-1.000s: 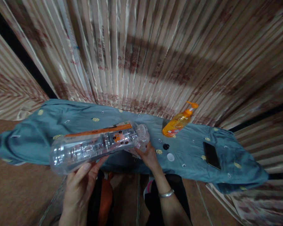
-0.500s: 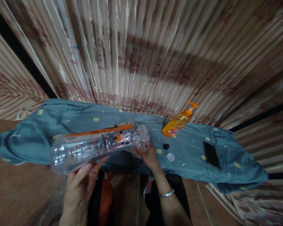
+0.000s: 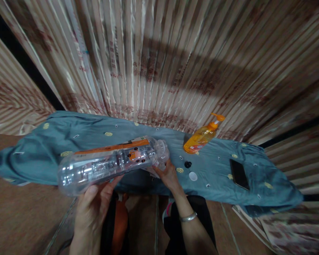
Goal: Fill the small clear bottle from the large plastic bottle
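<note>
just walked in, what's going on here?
A person holds a large clear plastic bottle on its side with both hands: the left hand supports the base end and the right hand grips the neck end. It is held above a table draped in a blue cloth. On the cloth to the right sit an orange pump bottle, a black cap, a white cap and a phone.

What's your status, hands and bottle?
Left hand under base of large clear plastic bottle, held sideways. Right hand at its neck end. Orange pump bottle apart, on blue cloth.
</note>
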Tool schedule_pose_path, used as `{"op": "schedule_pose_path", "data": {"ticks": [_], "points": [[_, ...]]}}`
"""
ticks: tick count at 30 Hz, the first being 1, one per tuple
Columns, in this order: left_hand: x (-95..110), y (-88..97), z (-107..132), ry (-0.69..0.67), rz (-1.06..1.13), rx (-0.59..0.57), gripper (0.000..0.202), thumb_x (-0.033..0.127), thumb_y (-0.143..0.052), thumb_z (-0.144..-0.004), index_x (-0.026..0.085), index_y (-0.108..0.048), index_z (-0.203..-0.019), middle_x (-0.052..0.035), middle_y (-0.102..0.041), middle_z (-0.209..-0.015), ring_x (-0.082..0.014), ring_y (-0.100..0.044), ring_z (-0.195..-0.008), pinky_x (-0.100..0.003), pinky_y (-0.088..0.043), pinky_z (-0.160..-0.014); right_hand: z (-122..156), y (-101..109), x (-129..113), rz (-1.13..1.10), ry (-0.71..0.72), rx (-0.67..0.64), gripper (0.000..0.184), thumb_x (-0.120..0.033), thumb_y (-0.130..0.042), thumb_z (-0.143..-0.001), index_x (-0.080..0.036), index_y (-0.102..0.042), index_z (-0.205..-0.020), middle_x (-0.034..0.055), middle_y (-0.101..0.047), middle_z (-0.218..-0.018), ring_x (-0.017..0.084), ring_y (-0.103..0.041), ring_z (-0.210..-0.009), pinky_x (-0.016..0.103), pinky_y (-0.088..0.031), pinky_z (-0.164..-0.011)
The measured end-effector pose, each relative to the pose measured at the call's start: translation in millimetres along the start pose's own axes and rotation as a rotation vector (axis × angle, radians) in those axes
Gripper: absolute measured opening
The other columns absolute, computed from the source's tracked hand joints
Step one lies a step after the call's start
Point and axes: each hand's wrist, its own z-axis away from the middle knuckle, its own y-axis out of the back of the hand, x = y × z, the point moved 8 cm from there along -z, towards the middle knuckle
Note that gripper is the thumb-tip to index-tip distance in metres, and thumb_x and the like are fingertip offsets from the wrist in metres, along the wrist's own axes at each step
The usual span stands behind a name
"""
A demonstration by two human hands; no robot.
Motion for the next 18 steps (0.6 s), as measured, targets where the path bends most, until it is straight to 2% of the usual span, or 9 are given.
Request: {"op": "schedule_pose_path", "data": {"ticks": [6, 14, 18], "points": [[3.9, -4.7, 2.8, 0.008, 0.013, 0.073, 0.049, 0.049, -0.098, -0.046, 0.025, -0.078, -0.083, -0.0057, -0.079, -0.089, -0.0345, -0.073, -0.101, -0.044, -0.067, -0.078, 0.5, 0.4, -2.5, -0.002, 0.001, 0.006, 0.052, -0.036, -0.074, -0.079, -0.021, -0.06, -0.127, 0.0087, -0.077, -0.114, 0.033, -0.075, -0.107, 0.05, -0.062, -0.094], [1.6, -0.1, 2.5, 0.029, 0.018, 0.071, 0.049, 0.048, -0.097, -0.049, 0.026, -0.079, -0.089, -0.006, -0.08, -0.098, -0.0345, -0.072, -0.107, -0.043, -0.066, -0.083, 2.2, 0.2, -2.1, 0.002, -0.012, 0.021, 0.055, -0.037, -0.075, -0.078, -0.021, -0.059, -0.129, 0.0101, -0.076, -0.12, 0.034, -0.073, -0.111, 0.055, -0.058, -0.1], [-1.8, 0.6, 0.5, 0.047, 0.021, 0.065, 0.053, 0.049, -0.097, -0.049, 0.026, -0.079, -0.093, -0.006, -0.08, -0.097, -0.0351, -0.072, -0.108, -0.045, -0.066, -0.084, 3.5, 0.8, -2.1, 0.016, -0.027, 0.03, 0.059, -0.036, -0.074, -0.078, -0.017, -0.058, -0.131, 0.0146, -0.074, -0.124, 0.035, -0.071, -0.117, 0.053, -0.056, -0.103]]}}
